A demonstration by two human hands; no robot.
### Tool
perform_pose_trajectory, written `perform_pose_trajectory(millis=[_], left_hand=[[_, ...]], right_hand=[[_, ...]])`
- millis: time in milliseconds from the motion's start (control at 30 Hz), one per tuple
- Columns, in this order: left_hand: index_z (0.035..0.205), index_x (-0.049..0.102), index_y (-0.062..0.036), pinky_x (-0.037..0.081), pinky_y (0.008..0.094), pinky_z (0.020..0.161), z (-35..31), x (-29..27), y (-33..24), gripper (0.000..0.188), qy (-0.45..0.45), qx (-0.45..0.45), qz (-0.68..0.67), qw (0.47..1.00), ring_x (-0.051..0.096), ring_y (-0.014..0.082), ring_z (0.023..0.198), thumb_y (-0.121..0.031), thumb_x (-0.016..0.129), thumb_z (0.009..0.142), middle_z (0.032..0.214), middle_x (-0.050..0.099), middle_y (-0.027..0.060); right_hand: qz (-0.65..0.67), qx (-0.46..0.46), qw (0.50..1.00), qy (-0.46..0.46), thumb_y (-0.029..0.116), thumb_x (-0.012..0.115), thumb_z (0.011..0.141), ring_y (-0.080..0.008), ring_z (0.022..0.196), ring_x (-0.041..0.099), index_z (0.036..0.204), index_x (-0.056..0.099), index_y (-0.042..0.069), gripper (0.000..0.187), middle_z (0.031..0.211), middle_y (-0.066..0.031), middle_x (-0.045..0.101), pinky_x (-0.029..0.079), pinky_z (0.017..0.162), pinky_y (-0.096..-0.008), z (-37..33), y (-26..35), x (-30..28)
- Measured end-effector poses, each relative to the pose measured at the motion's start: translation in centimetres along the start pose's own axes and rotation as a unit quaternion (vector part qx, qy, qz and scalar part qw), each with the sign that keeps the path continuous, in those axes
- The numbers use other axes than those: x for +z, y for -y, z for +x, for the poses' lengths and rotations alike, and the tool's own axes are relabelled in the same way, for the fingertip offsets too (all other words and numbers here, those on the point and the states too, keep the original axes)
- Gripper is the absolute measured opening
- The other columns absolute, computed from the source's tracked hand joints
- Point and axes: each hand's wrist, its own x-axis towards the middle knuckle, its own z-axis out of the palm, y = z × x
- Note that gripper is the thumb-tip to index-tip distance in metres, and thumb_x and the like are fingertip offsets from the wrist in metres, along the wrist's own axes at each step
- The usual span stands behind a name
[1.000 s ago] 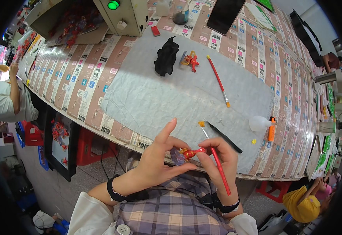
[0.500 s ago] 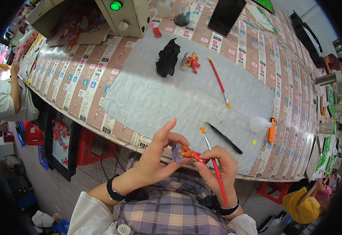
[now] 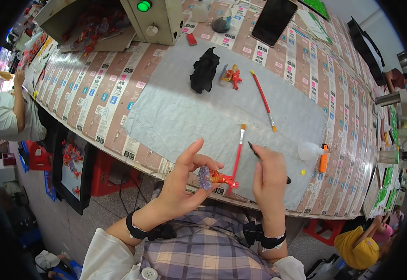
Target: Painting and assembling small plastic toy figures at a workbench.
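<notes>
My left hand (image 3: 178, 189) is closed around a small figurine (image 3: 215, 179), its clear purple end by the fingers and its red legs pointing right. My right hand (image 3: 271, 175) hovers over a slim black pointed tool (image 3: 250, 145) on the grey cloth (image 3: 166, 126). Thumb and forefinger look apart, but the other fingertips are hidden, so I cannot tell whether they grip the tool. Between my hands lies a red-handled brush (image 3: 238, 156), bristles facing away. Farther off are a second red brush (image 3: 263, 100) and another red-and-yellow figurine (image 3: 233, 77).
A crumpled black piece (image 3: 205, 70) lies left of the far figurine. On the right are a white squeeze bottle (image 3: 308, 150) and an orange lighter (image 3: 324, 158). Behind stand a grey machine (image 3: 154, 18), a glass jar (image 3: 221, 21) and a phone (image 3: 274, 21). Co-workers sit at both sides.
My right hand has let go of the brush and the figurine's legs and moved right over the black tool. The brush now lies on the cloth. My left hand keeps the figurine.
</notes>
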Motion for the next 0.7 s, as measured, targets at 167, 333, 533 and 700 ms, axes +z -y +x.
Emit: perform_pose_trajectory(millis=[167, 333, 533, 700], left_hand=[[0.14, 0.01, -0.0082, 0.046, 0.0305, 0.082, -0.1, -0.1, 0.1, 0.087, 0.015, -0.015, -0.009, 1.0, 0.057, 0.0184, 0.091, 0.01, 0.062, 0.073, 0.097, 0.05, 0.0101], [0.14, 0.009, -0.0066, 0.044, 0.0274, 0.081, 0.0, 0.1, -0.2, 0.086, 0.019, -0.077, -0.1, 0.992, 0.055, 0.0153, 0.09, 0.011, 0.061, 0.073, 0.1, 0.051, 0.0109], [0.141, 0.008, -0.0075, 0.043, 0.0262, 0.082, 0.3, 0.4, -0.8, 0.089, 0.004, -0.149, -0.197, 0.969, 0.053, 0.0142, 0.091, 0.007, 0.064, 0.073, 0.097, 0.052, 0.0101], [0.141, 0.01, -0.0073, 0.043, 0.0263, 0.082, 0.4, 0.3, -0.9, 0.089, -0.006, -0.19, -0.268, 0.945, 0.053, 0.0143, 0.091, 0.004, 0.066, 0.073, 0.097, 0.053, 0.0106]], right_hand=[[-0.063, 0.107, 0.992, 0.012, 0.011, 0.069, 0.068, -0.0288, 0.082, 0.047, 0.094, 0.054, 0.004, 0.03, 0.085, -0.011, 0.05, 0.038, 0.073, -0.037, 0.1, -1.1, -1.1], [-0.066, 0.116, 0.988, 0.073, 0.008, 0.067, 0.069, -0.0291, 0.082, 0.047, 0.09, 0.052, 0.004, 0.026, 0.085, -0.0108, 0.05, 0.038, 0.073, -0.038, -0.8, -2.6, -0.7], [-0.058, 0.079, 0.992, 0.081, 0.002, 0.063, 0.07, -0.0297, 0.083, 0.048, 0.093, 0.052, 0.004, 0.025, 0.085, -0.012, 0.049, 0.039, 0.073, -0.0375, -0.1, -2.1, -0.6], [0.049, 0.175, 0.981, 0.06, -0.001, 0.055, 0.077, -0.0306, 0.08, 0.048, 0.1, 0.052, 0.002, 0.024, 0.085, -0.0135, 0.048, 0.04, 0.071, -0.0372, -0.6, -1.0, -1.6]])
